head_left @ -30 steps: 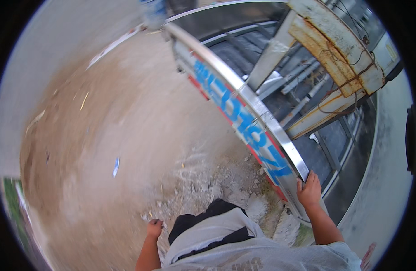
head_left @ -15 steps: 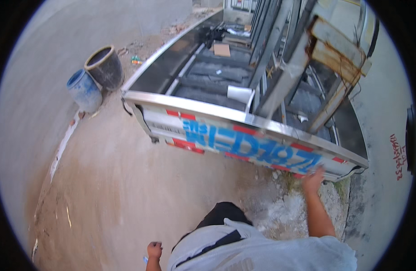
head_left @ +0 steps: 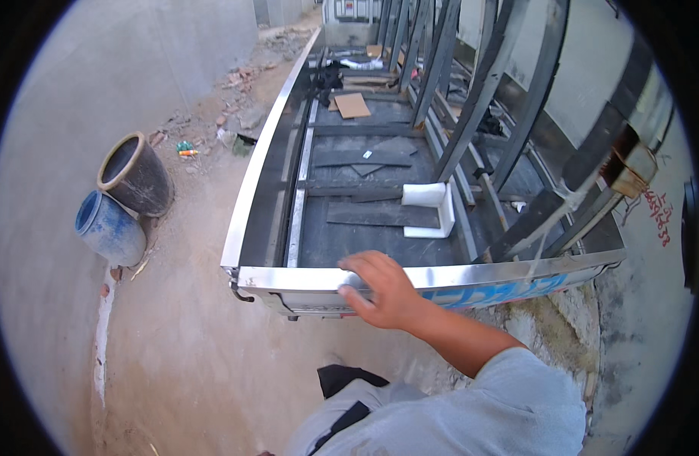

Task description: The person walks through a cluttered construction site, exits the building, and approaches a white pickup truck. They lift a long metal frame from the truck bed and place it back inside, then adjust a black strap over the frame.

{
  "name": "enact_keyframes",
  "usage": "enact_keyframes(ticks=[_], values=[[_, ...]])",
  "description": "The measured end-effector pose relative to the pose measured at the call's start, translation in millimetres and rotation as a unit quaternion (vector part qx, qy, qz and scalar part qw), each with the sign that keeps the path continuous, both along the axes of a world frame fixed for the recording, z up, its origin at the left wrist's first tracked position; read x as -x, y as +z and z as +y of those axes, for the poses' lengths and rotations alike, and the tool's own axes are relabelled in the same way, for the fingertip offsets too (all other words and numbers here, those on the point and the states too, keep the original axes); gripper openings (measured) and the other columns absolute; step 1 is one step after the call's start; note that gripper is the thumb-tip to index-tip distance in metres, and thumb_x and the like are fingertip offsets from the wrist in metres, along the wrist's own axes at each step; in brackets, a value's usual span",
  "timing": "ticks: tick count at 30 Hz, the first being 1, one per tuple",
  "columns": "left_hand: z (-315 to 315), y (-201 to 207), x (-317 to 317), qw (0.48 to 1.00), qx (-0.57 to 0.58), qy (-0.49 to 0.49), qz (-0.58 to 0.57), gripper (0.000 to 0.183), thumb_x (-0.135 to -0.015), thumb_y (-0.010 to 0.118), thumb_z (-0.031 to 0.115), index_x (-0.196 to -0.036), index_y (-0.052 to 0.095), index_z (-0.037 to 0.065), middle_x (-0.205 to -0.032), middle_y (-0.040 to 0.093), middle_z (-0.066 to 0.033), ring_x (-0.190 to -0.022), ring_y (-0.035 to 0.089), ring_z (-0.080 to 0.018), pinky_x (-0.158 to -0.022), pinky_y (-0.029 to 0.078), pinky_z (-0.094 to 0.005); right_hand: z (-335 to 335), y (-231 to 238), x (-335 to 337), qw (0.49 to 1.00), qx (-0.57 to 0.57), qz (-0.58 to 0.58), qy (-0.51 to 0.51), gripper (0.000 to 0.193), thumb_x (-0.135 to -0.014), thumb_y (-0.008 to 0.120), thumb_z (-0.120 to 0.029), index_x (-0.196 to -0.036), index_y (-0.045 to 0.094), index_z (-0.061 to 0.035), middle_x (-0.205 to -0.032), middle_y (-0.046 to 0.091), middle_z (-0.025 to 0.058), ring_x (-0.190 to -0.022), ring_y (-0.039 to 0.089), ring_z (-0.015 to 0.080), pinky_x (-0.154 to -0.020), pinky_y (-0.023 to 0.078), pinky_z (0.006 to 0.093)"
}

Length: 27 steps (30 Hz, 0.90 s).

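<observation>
Grey cloth of your right sleeve (head_left: 528,380) lies nearest; at the lower edge a bare sliver may be your left hand (head_left: 267,454), too little to tell whether its fingers are apart or together. Your right forearm (head_left: 463,334) slants leftward to the tailgate (head_left: 304,280), where your right hand (head_left: 384,292) sits left of the tailgate's middle. Your fingers (head_left: 365,262) are loosely bent and well apart from the thumb, tips over the tailgate's metal top edge, thumb before its near face; you cannot tell from the blur whether they touch. What counts is that the tailgate's top edge passes just under those fingers, its long axis running left to right, crossed at a slant by your forearm, and your right hand is plainly the nearer one. At the tailgate's left end is a dark hook (head_left: 243,295), and from that corner the side wall (head_left: 267,163) runs away from you. Just beyond the tailgate, right of your hand, a white foam piece (head_left: 424,194) lies open toward the left. Past the tailgate's right half rise dark uprights (head_left: 538,91). Beyond the tailgate's left end, outside, stand a blue barrel (head_left: 110,232) and a dark pot (head_left: 144,182). Farther beyond the tailgate lies brown card (head_left: 352,106).
</observation>
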<state>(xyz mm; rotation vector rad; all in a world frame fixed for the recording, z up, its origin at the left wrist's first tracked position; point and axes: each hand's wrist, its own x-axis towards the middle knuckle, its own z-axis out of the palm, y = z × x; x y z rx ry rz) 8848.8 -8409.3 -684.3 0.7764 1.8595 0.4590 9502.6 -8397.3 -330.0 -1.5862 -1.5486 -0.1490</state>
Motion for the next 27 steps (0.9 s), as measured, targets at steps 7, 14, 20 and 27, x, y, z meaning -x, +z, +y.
enact_keyframes(ticks=[7,14,20,27], values=[[182,33,-14,0.998,0.044,-0.04,0.014,0.023,-0.103,0.061,0.025,-0.096,0.072,0.005,-0.079,0.069,-0.0093,-0.067,0.062,-0.0234,-0.062,0.054,-0.0396,152,-12,68,0.954,0.296,-0.015,0.049,0.076,-0.102,0.067,-0.048,-0.148,0.054,0.0112,-0.128,0.069,0.0324,-0.111,0.071,0.0475,-0.096,0.059,0.052],[363,16,13,0.992,0.043,-0.121,0.007,0.024,-0.102,0.06,0.025,-0.098,0.074,0.005,-0.076,0.067,-0.0081,-0.063,0.059,-0.0213,-0.058,0.051,-0.0392,254,1,109,0.929,0.363,0.047,-0.042,0.096,-0.104,0.064,-0.057,-0.161,0.036,0.0141,-0.139,0.061,0.0405,-0.116,0.07,0.0528,-0.1,0.058,0.0542],[548,-12,84,0.969,0.103,-0.224,0.014,0.026,-0.102,0.059,0.025,-0.1,0.076,0.005,-0.073,0.065,-0.0071,-0.06,0.057,-0.0195,-0.054,0.048,-0.039,320,2,152,0.884,0.385,0.085,-0.251,0.106,-0.101,0.068,-0.053,-0.167,0.019,0.0142,-0.136,0.06,0.0449,-0.112,0.071,0.0559,-0.1,0.059,0.0556],[806,-2,131,0.937,0.003,-0.337,0.09,0.03,-0.103,0.059,0.023,-0.113,0.078,0.002,-0.066,0.06,-0.0056,-0.053,0.05,-0.0177,-0.046,0.039,-0.0398,358,3,178,0.8,0.346,0.175,-0.458,0.083,-0.095,0.073,-0.043,-0.147,0.048,0.0162,-0.115,0.073,0.0387,-0.107,0.074,0.0536,-0.097,0.059,0.0558]])
